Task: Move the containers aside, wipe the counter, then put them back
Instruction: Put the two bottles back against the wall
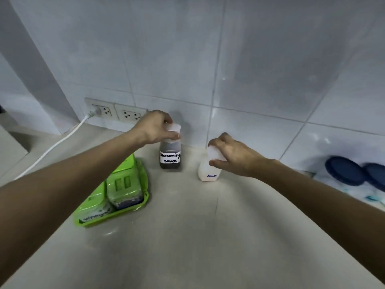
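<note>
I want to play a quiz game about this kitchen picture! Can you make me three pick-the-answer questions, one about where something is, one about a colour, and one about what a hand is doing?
1. Where is the green tray?
A. left of the seasoning sauce bottle
B. right of the salt bottle
C. on the wall

2. What colour are the round lids at the far right?
A. red
B. dark blue
C. yellow

3. What is the right hand doing?
A. lying flat on the counter
B. gripping the salt bottle's top
C. holding a cloth

Answers:
1 A, the tray sits beside the sauce on its left.
2 B, both are dark blue.
3 B, its fingers wrap the white cap.
</note>
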`<state>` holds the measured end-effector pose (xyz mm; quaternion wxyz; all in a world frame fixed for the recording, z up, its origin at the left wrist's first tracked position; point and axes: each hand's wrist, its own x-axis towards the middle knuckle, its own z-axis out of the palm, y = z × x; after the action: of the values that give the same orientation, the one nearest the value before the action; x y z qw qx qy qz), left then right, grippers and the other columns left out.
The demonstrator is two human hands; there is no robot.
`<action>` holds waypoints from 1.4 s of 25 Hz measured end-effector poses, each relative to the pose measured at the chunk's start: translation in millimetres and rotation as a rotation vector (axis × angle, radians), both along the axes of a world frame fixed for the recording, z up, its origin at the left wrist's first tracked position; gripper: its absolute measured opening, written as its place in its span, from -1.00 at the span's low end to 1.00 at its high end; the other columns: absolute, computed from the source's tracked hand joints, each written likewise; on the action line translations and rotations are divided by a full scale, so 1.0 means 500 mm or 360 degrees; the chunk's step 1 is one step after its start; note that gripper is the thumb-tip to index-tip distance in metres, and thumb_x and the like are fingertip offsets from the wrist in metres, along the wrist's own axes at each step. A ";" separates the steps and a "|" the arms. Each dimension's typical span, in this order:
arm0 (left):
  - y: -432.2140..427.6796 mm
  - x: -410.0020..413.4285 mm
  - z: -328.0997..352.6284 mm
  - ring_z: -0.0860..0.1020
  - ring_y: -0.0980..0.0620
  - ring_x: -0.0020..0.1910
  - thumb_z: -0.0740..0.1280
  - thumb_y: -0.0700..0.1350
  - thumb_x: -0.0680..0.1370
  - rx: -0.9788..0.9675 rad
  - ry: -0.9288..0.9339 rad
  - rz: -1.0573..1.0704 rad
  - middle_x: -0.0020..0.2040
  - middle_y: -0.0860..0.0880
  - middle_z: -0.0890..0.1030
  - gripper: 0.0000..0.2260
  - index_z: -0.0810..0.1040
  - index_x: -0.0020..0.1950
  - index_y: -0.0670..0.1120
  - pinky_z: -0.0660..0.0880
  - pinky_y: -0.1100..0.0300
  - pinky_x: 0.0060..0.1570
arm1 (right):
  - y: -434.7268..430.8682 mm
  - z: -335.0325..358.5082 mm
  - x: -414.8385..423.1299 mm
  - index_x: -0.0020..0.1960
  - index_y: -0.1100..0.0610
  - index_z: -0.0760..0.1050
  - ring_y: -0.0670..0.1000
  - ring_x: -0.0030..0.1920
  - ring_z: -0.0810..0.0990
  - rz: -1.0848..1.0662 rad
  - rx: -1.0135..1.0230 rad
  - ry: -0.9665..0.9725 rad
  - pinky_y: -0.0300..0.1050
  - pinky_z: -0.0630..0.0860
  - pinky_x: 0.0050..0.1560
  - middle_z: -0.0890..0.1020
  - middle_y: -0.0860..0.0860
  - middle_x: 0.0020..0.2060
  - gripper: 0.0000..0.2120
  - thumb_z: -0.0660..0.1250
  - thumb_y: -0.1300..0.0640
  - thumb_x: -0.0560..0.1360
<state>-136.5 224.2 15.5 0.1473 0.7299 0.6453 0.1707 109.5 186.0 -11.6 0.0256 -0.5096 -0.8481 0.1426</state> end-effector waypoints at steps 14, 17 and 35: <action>-0.110 0.544 -0.041 0.56 -0.13 0.07 0.49 0.01 0.36 0.0186 -0.0076 -0.0308 0.12 -0.11 0.56 -0.57 0.58 0.19 -0.08 0.41 0.16 -0.01 | -0.059 0.024 0.453 0.36 0.05 0.38 0.19 0.13 0.55 -0.0488 0.0270 -0.0333 -0.02 0.40 0.16 0.46 0.06 0.28 -0.47 0.36 -0.12 0.46; -0.091 0.611 -0.061 0.54 -0.16 0.10 0.48 -0.03 0.39 0.0147 -0.0065 -0.0298 0.15 -0.14 0.54 -0.58 0.56 0.21 -0.12 0.44 0.12 0.06 | -0.056 0.007 0.496 0.35 0.10 0.37 0.23 0.09 0.56 -0.0538 0.0360 -0.0315 0.02 0.43 0.13 0.48 0.11 0.25 -0.46 0.37 -0.11 0.47; -0.062 0.641 -0.089 0.55 -0.22 0.03 0.37 0.01 0.48 0.0355 0.0084 -0.0438 0.16 -0.20 0.46 -0.57 0.41 0.29 -0.11 0.51 0.02 0.04 | -0.057 -0.030 0.500 0.31 0.16 0.40 0.24 0.16 0.49 -0.0777 0.0492 -0.0061 0.11 0.48 0.11 0.40 0.20 0.27 -0.48 0.46 0.06 0.43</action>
<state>184.2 193.2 -29.2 0.0704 0.8274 0.5200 0.2001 359.6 157.6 -26.7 0.1204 -0.6915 -0.7123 -0.0084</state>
